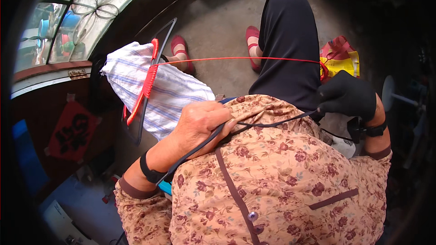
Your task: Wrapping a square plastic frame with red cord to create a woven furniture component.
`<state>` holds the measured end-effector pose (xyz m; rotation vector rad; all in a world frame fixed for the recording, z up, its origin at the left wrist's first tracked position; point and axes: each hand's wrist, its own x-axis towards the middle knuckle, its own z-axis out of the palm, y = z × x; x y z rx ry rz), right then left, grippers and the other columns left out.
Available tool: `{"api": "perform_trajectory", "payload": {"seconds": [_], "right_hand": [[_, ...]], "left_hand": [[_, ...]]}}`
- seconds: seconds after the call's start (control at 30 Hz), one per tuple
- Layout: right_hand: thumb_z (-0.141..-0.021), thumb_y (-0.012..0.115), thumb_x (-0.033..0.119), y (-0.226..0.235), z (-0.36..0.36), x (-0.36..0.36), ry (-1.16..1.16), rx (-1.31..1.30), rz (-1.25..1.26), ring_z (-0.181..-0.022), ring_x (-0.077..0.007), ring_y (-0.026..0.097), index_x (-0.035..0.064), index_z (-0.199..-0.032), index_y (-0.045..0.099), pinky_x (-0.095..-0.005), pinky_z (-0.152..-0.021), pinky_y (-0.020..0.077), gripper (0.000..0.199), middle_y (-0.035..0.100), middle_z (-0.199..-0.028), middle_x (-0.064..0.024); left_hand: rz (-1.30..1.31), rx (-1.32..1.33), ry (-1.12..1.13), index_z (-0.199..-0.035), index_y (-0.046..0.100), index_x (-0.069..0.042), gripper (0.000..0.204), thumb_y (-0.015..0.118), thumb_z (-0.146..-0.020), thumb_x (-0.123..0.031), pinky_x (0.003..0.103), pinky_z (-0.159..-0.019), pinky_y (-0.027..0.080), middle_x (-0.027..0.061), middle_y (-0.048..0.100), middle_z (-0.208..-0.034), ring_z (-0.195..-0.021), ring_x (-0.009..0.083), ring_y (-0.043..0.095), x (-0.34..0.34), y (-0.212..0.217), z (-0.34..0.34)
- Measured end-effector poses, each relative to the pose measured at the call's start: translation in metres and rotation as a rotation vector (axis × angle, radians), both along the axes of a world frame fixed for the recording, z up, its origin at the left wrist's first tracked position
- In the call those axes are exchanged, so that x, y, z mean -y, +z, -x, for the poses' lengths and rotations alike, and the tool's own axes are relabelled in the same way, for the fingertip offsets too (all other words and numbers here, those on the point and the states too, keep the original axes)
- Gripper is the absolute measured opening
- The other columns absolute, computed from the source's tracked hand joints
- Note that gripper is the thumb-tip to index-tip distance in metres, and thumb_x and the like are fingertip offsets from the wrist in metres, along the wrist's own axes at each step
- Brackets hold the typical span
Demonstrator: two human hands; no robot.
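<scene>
Presently, the bare L hand [204, 120] is curled at the front of the floral blouse [281, 186], w/ a dark cord [200, 146] passing in its grasp b/w thumb and fingers. The R hand [347, 95], which wears a black glove, pinches the same cord at its fingertips; so the cord goes across the waist, from one hand to the other, w/ a slight bend. Below the L hand, it runs down along the forearm toward the black wristband [152, 171].

Next to the L hand, the lap's L side is covered w/ a white cloth w/ blue stripes [181, 86]. Over this cloth stands, at a tilt, a thin dark metal frame [143, 115], and the red cord [150, 80] is wound there in close turns. From it, one red line goes approx. straight above the R leg, in black trousers [288, 31], to a small red coil [324, 70] beside the thigh, near a red & yellow bag [347, 63]. Both feet, in red shoes [254, 32], rest on the grey floor [222, 27].
</scene>
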<state>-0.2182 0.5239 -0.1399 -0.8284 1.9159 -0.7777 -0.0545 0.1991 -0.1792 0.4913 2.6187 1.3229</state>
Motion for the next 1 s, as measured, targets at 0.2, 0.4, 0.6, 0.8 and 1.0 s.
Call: {"api": "perform_trajectory", "payload": {"seconds": [0.2,0.4,0.6,0.8,1.0], "right_hand": [[-0.07,0.08,0.007,-0.008,0.017,-0.054,-0.054,0.009,-0.242,-0.068,-0.0186,0.066,0.0,-0.08,0.07,-0.0295,-0.067,0.0486,0.015,0.07,-0.076,-0.0078],[-0.06,0.081,-0.001,0.027,0.029,-0.041,-0.371,-0.125,0.289,-0.066,-0.0189,0.064,-0.0008,-0.07,0.069,-0.029,-0.066,0.0485,0.016,0.069,-0.077,-0.0088],[-0.064,0.081,0.003,0.062,0.057,0.018,0.167,-0.704,0.313,-0.063,-0.0155,0.059,0.0019,-0.072,0.069,-0.0299,-0.058,0.0428,0.014,0.066,-0.072,-0.0053],[-0.078,0.076,0.0,0.049,0.054,0.13,0.336,-0.364,0.593,-0.071,-0.008,0.061,0.0002,-0.087,0.066,-0.0255,-0.06,0.0477,0.013,0.063,-0.079,-0.006],[-0.079,0.074,0.001,0.012,0.033,0.158,-0.15,-0.485,0.649,-0.081,-0.0105,0.062,-0.0014,-0.095,0.066,-0.0277,-0.071,0.0508,0.018,0.066,-0.087,-0.0071]], "left_hand": [[-0.309,0.372,-0.021,-0.077,0.057,0.0,0.022,0.056,-0.095,-0.012,0.039,-0.06,0.043,0.0139,0.051,-0.066,-0.066,0.0297,0.056,0.016,0.002,-0.018],[-1.286,0.936,0.078,-0.091,0.063,0.006,0.036,0.052,-0.097,-0.027,0.029,-0.075,0.05,0.0202,0.066,-0.1,-0.093,0.0242,0.066,-0.017,-0.011,0.001],[-1.382,1.138,0.199,-0.083,0.06,-0.001,0.037,0.046,-0.104,-0.028,0.024,-0.069,0.05,0.016,0.064,-0.089,-0.072,0.0156,0.057,-0.029,-0.023,0.01],[-1.089,1.027,0.061,-0.111,0.064,0.0,0.024,0.059,-0.099,-0.02,0.019,-0.067,0.049,0.0063,0.067,-0.097,-0.076,0.0064,0.061,-0.035,-0.008,0.014],[-0.789,0.825,0.12,-0.105,0.07,0.002,0.023,0.059,-0.099,-0.017,0.02,-0.069,0.049,0.0023,0.069,-0.079,-0.076,0.0064,0.063,-0.036,-0.001,0.019]]}}
